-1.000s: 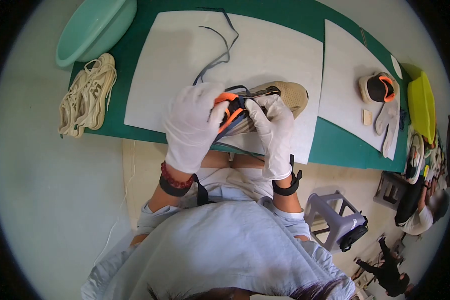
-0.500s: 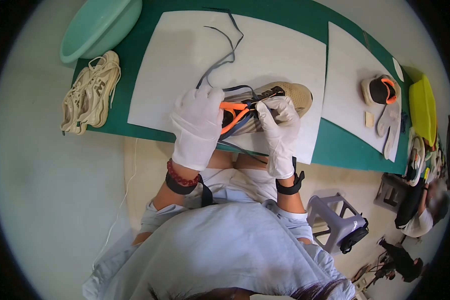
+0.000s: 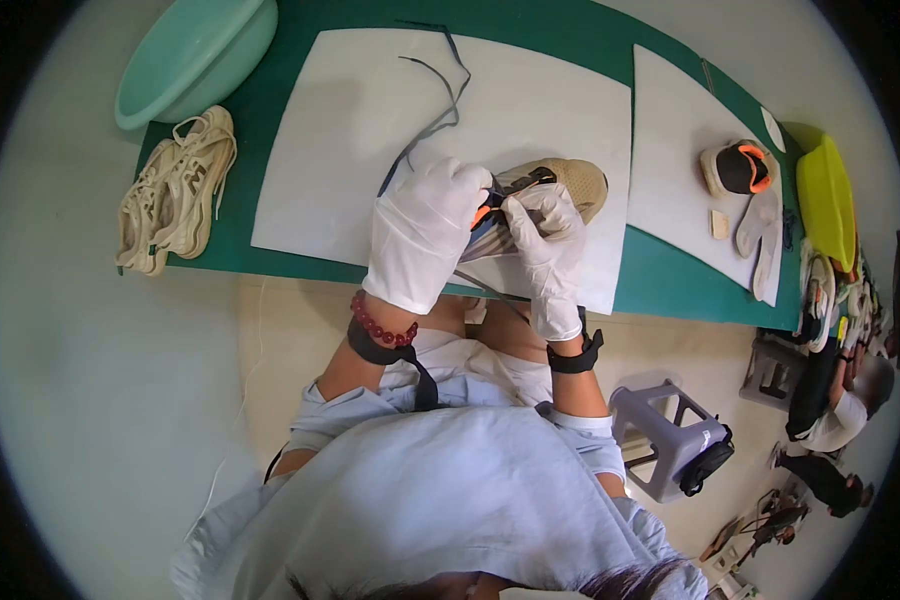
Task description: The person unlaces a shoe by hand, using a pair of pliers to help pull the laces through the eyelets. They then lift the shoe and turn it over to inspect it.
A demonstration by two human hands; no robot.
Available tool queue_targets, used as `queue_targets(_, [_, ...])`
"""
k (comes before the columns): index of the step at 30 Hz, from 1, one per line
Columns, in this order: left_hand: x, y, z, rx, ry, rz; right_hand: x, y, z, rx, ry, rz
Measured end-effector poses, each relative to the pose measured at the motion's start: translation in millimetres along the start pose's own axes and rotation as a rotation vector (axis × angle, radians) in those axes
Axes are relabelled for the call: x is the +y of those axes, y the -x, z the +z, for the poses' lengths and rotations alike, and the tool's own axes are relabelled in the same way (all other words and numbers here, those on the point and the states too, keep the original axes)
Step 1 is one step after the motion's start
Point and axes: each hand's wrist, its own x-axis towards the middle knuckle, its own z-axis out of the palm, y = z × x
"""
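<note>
A tan sneaker (image 3: 582, 188) with a mesh toe lies on the white board (image 3: 300, 200), its toe pointing right. My left hand (image 3: 425, 240), in a white glove, is closed over the collar and upper lacing, pinching the dark blue shoelace (image 3: 407, 158) near the orange-edged opening. Close by, the gloved thumb and fingers of my right hand (image 3: 550, 245) are pinched together on the lacing over the tongue; the bit of lace between them is mostly hidden. Loose lace trails from the shoe towards the board's far edge, and another length hangs at the near edge.
Cream sneakers (image 3: 182, 195) stand at the table's left, beside a mint-green basin (image 3: 195, 65). A second board (image 3: 670, 140) on the right holds another shoe (image 3: 738, 168) and insoles (image 3: 758, 235). Beyond is a yellow basin (image 3: 825, 200). A grey stool (image 3: 670, 430) and other people are at right.
My left hand has moved right from the shoe's heel opening to the lacing, close to my right hand, covering most of the orange edging. My right hand stays at the lacing.
</note>
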Motion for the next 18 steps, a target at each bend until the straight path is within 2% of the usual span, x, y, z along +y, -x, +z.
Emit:
queue_targets(6, [4.6,8.3,3.6,-0.016,-0.113,-0.012,7.1,1.1,-0.3,0.004,-0.048,-0.032])
queue_targets(9, [5.9,7.5,3.6,0.004,-0.112,-0.028,1.2,1.1,-0.3,0.021,-0.176,0.082])
queue_targets(12, [4.9,8.2,6.1,0.058,-0.124,-0.038,-1.7,-0.6,-2.3,0.024,-0.229,0.04])
queue_targets(15, [4.6,9.9,8.4,0.091,-0.136,-0.026,-1.3,0.5,-1.4,0.066,-0.288,0.116])
queue_targets(16, [5.8,10.3,7.6,0.096,-0.132,-0.026,4.4,-1.7,-2.5,0.057,-0.245,0.023])
queue_targets(18, [7.4,11.5,8.6,0.094,-0.127,-0.028,3.7,-1.7,-2.9,0.057,-0.266,-0.003])
